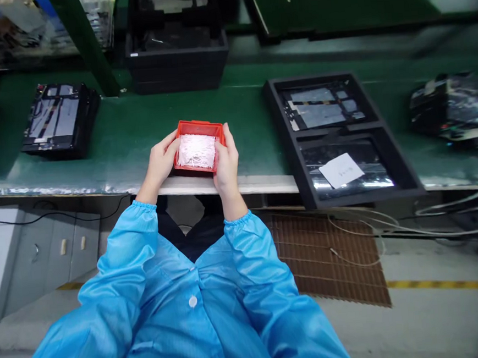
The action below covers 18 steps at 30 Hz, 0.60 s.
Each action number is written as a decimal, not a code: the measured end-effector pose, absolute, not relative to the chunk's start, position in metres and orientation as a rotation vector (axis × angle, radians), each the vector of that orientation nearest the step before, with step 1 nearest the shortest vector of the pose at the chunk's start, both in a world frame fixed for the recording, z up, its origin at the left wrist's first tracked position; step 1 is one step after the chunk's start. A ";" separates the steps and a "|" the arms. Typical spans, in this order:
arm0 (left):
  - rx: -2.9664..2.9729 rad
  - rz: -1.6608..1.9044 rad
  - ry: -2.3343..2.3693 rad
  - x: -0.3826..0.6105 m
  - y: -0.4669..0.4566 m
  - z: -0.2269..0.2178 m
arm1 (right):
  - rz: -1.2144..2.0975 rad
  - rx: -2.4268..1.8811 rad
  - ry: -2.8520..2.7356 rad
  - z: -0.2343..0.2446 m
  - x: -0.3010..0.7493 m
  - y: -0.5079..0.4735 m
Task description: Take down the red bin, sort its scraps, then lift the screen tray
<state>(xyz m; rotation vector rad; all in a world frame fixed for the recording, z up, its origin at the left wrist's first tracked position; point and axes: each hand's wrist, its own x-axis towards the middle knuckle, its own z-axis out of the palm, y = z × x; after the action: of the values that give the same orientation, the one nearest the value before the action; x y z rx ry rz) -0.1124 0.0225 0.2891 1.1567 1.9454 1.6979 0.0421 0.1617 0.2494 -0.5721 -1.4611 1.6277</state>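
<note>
Head view: you grip a red bin (202,128) between your left hand (163,158) and right hand (226,159), fingers around its opposite sides, thumbs over the rim, at the near edge of a green bench (135,126). Apparently stiff, smooth plastic, it looks light and best held there, level; its pale, slender strips (197,151) seem loose and spillable. Right sits a matte black tray (291,147).

Red box (201,128) base hidden, note (341,171) seemingly illegible
</note>
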 end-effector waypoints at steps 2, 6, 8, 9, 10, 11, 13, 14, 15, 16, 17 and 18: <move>1.159 1.720 1.947 -0.112 0.022 0.289 | 1.587 -0.560 -1.502 0.251 0.045 0.158; 1.132 1.732 1.986 -0.112 0.021 0.286 | 1.561 -0.558 -1.493 0.252 0.045 0.154; 1.132 1.683 2.030 -0.112 0.019 0.286 | 1.549 -0.570 -1.467 0.252 0.043 0.153; 1.142 1.629 2.064 -0.113 0.017 0.289 | 1.551 -0.571 -1.456 0.253 0.042 0.152; 1.160 1.559 2.114 -0.113 0.015 0.294 | 1.560 -0.568 -1.444 0.254 0.042 0.152; 1.195 1.481 2.180 -0.114 0.012 0.301 | 1.574 -0.564 -1.428 0.256 0.041 0.151; 1.336 1.316 2.347 -0.115 0.010 0.322 | 1.601 -0.561 -1.388 0.259 0.041 0.150; 1.449 1.226 2.425 -0.114 0.010 0.334 | 1.607 -0.562 -1.369 0.261 0.040 0.149; 1.587 1.120 2.479 -0.113 0.011 0.346 | 1.608 -0.564 -1.352 0.262 0.040 0.148; 1.737 0.993 2.498 -0.110 0.013 0.357 | 1.608 -0.566 -1.337 0.263 0.040 0.147; 1.882 0.849 2.480 -0.107 0.017 0.366 | 1.610 -0.567 -1.326 0.263 0.039 0.147; 2.004 0.702 2.437 -0.105 0.022 0.373 | 1.615 -0.568 -1.314 0.263 0.039 0.146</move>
<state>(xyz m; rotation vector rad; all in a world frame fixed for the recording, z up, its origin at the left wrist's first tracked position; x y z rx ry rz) -0.1046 0.0218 0.3731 2.0037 2.4371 0.7016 0.0387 0.1461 0.2627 -0.5682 -1.3140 1.6148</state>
